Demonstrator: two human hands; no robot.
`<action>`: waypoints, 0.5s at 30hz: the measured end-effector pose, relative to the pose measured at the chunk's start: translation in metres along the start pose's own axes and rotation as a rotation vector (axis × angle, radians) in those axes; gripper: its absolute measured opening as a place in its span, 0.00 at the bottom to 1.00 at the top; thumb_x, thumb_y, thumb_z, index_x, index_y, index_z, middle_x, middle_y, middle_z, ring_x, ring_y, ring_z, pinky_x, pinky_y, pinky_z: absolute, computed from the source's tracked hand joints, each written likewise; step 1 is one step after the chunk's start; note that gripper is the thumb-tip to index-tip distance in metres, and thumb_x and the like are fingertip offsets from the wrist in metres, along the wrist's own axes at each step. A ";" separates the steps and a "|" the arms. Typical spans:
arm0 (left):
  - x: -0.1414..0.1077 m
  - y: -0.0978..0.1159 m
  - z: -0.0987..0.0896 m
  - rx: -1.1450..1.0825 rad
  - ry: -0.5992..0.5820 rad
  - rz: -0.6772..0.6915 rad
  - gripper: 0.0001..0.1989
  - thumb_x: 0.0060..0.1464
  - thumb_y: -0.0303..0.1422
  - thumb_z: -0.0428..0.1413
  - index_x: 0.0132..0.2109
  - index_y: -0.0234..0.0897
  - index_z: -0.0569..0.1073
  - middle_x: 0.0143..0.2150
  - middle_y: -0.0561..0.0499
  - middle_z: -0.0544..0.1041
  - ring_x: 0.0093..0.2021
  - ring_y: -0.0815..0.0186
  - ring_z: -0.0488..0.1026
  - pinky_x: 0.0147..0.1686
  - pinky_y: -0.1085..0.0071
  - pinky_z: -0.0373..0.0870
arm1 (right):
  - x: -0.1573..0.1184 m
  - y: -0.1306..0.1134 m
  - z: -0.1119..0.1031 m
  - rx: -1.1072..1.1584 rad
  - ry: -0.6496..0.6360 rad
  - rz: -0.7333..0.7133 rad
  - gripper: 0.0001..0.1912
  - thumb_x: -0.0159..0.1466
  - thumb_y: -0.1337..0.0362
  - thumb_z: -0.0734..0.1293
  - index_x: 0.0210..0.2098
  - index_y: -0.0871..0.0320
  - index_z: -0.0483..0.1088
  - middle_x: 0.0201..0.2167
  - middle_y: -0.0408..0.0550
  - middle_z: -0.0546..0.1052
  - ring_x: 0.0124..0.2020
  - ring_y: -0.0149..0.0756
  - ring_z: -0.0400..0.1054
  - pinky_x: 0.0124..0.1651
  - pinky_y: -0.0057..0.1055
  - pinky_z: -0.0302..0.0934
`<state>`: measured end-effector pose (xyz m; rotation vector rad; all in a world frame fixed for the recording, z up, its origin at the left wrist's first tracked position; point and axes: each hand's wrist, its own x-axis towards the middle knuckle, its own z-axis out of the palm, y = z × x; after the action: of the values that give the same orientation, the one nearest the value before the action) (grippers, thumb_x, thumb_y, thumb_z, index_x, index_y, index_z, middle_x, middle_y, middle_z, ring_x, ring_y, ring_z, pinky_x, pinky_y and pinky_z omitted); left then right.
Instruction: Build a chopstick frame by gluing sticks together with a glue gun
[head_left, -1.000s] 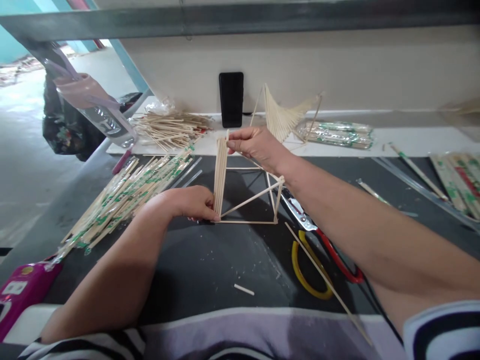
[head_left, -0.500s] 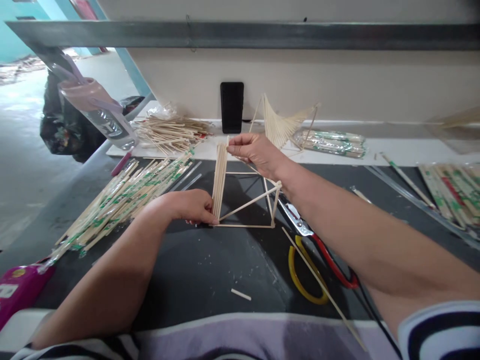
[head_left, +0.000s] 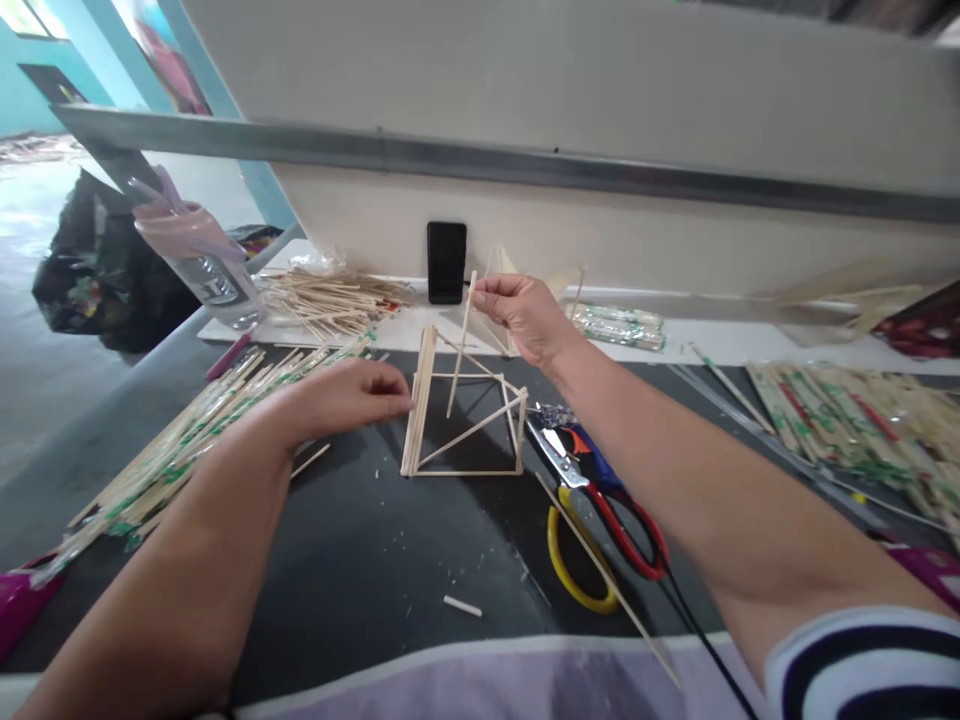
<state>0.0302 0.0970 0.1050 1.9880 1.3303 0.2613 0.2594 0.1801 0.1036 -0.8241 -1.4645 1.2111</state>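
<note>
My right hand pinches the upper end of a thin wooden stick, which slants down behind the stick frame. The stick frame stands on the dark tabletop, built of thin sticks with a row of sticks laid side by side on its left. Just left of that row is my left hand, thumb and fingers pressed together. Whether its fingertips hold or touch anything is not clear. To the right of the frame lie scissors with one red and one yellow handle, a loose stick across them.
Wrapped sticks lie at left, more wrapped sticks at right. Loose sticks, a black phone and another stick model stand along the back ledge. A tumbler leans at back left. A short stick piece lies in front.
My right hand has lifted a stick away from the top of the row. My left hand has moved up from the frame's bottom left corner. The camera view has shifted.
</note>
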 end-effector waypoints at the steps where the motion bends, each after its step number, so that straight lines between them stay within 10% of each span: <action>1: -0.001 0.007 0.001 -0.081 0.153 0.044 0.14 0.51 0.43 0.55 0.33 0.36 0.75 0.26 0.53 0.72 0.28 0.70 0.67 0.28 0.75 0.62 | -0.002 -0.010 -0.001 -0.045 0.024 -0.066 0.07 0.51 0.62 0.73 0.27 0.58 0.73 0.24 0.40 0.71 0.25 0.26 0.60 0.30 0.26 0.57; 5: -0.002 0.044 0.011 -0.518 0.517 0.243 0.13 0.51 0.40 0.58 0.39 0.35 0.75 0.39 0.48 0.77 0.39 0.66 0.71 0.40 0.72 0.67 | -0.023 -0.055 0.002 -0.256 0.041 -0.282 0.05 0.54 0.61 0.71 0.27 0.55 0.73 0.31 0.43 0.73 0.35 0.32 0.65 0.40 0.32 0.61; 10: -0.006 0.090 0.022 -0.986 0.340 0.453 0.13 0.51 0.39 0.59 0.41 0.35 0.74 0.40 0.48 0.77 0.43 0.66 0.73 0.47 0.68 0.68 | -0.065 -0.093 0.011 -0.369 -0.002 -0.400 0.03 0.55 0.64 0.71 0.26 0.53 0.73 0.34 0.44 0.72 0.36 0.34 0.66 0.43 0.35 0.61; 15: -0.017 0.112 0.039 -1.088 0.290 0.450 0.10 0.49 0.37 0.61 0.31 0.34 0.71 0.26 0.54 0.72 0.27 0.73 0.69 0.32 0.74 0.67 | -0.102 -0.103 0.016 -0.394 0.035 -0.361 0.04 0.56 0.65 0.70 0.25 0.52 0.71 0.34 0.44 0.73 0.37 0.35 0.66 0.43 0.36 0.62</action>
<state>0.1238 0.0409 0.1545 1.2648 0.5985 1.2258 0.2788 0.0539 0.1744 -0.7879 -1.7616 0.6448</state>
